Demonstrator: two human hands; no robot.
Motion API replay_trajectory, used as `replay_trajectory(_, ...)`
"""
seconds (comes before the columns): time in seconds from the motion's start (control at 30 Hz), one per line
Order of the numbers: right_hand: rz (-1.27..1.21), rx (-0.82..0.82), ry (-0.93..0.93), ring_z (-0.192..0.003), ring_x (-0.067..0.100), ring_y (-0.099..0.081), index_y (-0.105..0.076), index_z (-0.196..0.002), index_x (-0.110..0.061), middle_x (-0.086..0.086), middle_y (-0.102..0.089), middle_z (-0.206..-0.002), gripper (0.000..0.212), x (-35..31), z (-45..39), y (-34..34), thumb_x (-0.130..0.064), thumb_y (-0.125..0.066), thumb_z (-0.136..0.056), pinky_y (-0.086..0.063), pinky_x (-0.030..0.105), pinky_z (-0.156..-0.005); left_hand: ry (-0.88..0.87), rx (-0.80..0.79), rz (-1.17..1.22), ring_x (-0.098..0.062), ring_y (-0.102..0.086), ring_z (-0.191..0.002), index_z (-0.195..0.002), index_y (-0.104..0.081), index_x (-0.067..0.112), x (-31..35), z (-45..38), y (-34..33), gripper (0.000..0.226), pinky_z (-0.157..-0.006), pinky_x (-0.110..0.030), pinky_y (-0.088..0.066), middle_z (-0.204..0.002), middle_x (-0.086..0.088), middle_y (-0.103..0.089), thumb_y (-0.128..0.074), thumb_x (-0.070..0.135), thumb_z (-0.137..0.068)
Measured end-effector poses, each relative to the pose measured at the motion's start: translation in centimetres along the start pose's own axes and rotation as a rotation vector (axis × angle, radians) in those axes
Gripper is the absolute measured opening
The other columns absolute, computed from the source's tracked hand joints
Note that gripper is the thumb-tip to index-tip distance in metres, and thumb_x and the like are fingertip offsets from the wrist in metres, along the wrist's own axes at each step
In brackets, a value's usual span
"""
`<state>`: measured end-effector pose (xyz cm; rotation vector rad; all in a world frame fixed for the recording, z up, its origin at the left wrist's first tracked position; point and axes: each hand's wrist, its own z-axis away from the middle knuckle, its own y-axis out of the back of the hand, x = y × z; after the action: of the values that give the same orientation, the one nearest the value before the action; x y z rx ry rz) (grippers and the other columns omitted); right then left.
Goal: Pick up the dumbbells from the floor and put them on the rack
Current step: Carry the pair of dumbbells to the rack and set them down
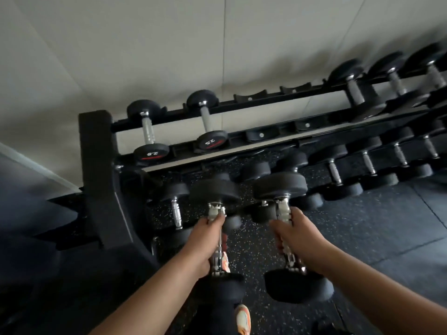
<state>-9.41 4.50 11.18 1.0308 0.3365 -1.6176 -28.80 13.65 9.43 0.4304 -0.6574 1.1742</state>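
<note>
Matt black rubber dumbbells (216, 240) with shiny chrome handles; speckled rubber floor (338, 226).

**Headcount at the dumbbell rack**

Two dumbbells in the air, one per hand: left hand (204, 245) on one (216, 238), right hand (297, 240) on the other (287, 235). One black rack (96, 170). Top tier has five dumbbells: two marked 2.5 (151, 134) (208, 122) at the left, three bigger ones at the right (355, 90), with two empty cradles (261, 136) between. Lower tier's too dark and blurry to count properly. One orange shoe (243, 320).

Top rack (242, 106) mid cradles free btwn 2.5s (211, 141) & right dumbbells (358, 93).
</note>
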Motion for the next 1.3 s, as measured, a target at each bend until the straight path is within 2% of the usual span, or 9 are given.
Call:
replay_trajectory(0.07, -0.037, 0.024, -0.012, -0.052, 0.021, -0.059, -0.053, -0.100, -0.013, 0.010, -0.063, -0.069, 0.021, -0.9, -2.2, 1.6, -0.021, -0.068, -0.088, -0.053, 0.037, -0.050, -0.002, -0.033, -0.004, -0.023, -0.059, -0.063, -0.104, -0.061, 0.021, 2.5, -2.2, -1.8, 0.028, -0.059, -0.033, -0.045, -0.077, -0.009, -0.064, -0.059, 0.046, -0.091)
replay_trajectory(0.23, -0.062, 0.081, -0.008, -0.048, 0.020, -0.058, -0.055, -0.097, -0.006, 0.004, -0.062, -0.057, 0.020, -3.9, -8.1, 5.0, -0.017, -0.068, -0.087, -0.051, 0.035, -0.048, 0.041, -0.112, 0.029, -0.016, -0.054, -0.048, -0.108, -0.057, 0.018, 9.0, -8.0, -5.9, 0.026, -0.041, -0.026, -0.043, -0.074, -0.010, -0.056, -0.055, 0.040, -0.093)
replay_trajectory(0.37, -0.112, 0.116, -0.024, -0.048, 0.022, -0.058, -0.055, -0.095, -0.006, 0.005, -0.062, -0.057, 0.020, -6.8, -13.0, 7.5, -0.017, -0.069, -0.086, -0.050, 0.036, -0.049, 0.050, -0.116, -0.015, -0.018, -0.054, -0.053, -0.104, -0.058, 0.017, 13.8, -12.2, -8.7, 0.028, -0.050, -0.029, -0.042, -0.072, -0.008, -0.057, -0.056, 0.043, -0.092)
replay_trajectory(0.53, -0.151, 0.074, -0.044, -0.051, 0.021, -0.060, -0.057, -0.099, -0.013, 0.005, -0.066, -0.063, 0.028, -10.2, -18.9, 11.2, -0.019, -0.076, -0.078, -0.053, 0.037, -0.052, 0.064, -0.112, -0.021, -0.017, -0.054, -0.049, -0.100, -0.059, 0.018, 18.7, -16.5, -12.1, 0.018, -0.047, -0.027, -0.041, -0.068, -0.007, -0.057, -0.058, 0.034, -0.092)
replay_trajectory(0.7, -0.118, 0.009, -0.045, -0.055, 0.020, -0.064, -0.060, -0.101, -0.016, 0.005, -0.069, -0.067, 0.037, -12.8, -24.7, 14.8, -0.025, -0.079, -0.070, -0.057, 0.041, -0.057, 0.054, -0.074, 0.013, -0.018, -0.055, -0.053, -0.100, -0.060, 0.016, 22.2, -20.6, -15.6, 0.015, -0.048, -0.028, -0.042, -0.069, -0.007, -0.059, -0.062, 0.024, -0.088)
replay_trajectory(0.87, -0.091, -0.075, -0.069, -0.055, 0.017, -0.066, -0.059, -0.103, -0.014, 0.005, -0.071, -0.069, 0.033, -15.5, -31.4, 19.0, -0.020, -0.079, -0.077, -0.057, 0.033, -0.053, 0.054, 0.038, 0.086, -0.018, -0.055, -0.054, -0.099, -0.059, 0.013, 25.3, -25.5, -20.2, 0.016, -0.047, -0.028, -0.042, -0.067, -0.006, -0.061, -0.064, 0.019, -0.085)
replay_trajectory(0.97, -0.032, -0.119, -0.075, -0.060, 0.021, -0.068, -0.061, -0.101, -0.015, 0.010, -0.073, -0.077, 0.028, -16.8, -34.9, 21.3, -0.022, -0.076, -0.079, -0.058, 0.035, -0.055, 0.077, 0.095, 0.118, -0.020, -0.058, -0.057, -0.102, -0.060, 0.014, 26.8, -28.1, -22.3, 0.020, -0.048, -0.029, -0.043, -0.070, -0.008, -0.062, -0.064, 0.023, -0.085)
replay_trajectory(1.13, 0.009, -0.177, -0.079, -0.049, 0.020, -0.055, -0.057, -0.097, -0.012, 0.004, -0.061, -0.058, 0.023, -17.7, -39.9, 24.6, -0.021, -0.072, -0.081, -0.047, 0.035, -0.053, 0.072, 0.192, 0.156, -0.020, -0.059, -0.060, -0.103, -0.058, 0.019, 28.9, -31.1, -24.5, 0.030, -0.055, -0.033, -0.048, -0.076, -0.009, -0.062, -0.061, 0.044, -0.087)
replay_trajectory(1.3, 0.006, -0.196, -0.072, -0.051, 0.023, -0.052, -0.055, -0.096, -0.009, 0.007, -0.060, -0.058, 0.027, -18.0, -43.0, 26.4, -0.022, -0.072, -0.079, -0.044, 0.037, -0.053, 0.074, 0.258, 0.182, -0.019, -0.057, -0.058, -0.105, -0.058, 0.018, 30.2, -33.2, -25.4, 0.036, -0.048, -0.029, -0.045, -0.076, -0.009, -0.060, -0.054, 0.051, -0.089)
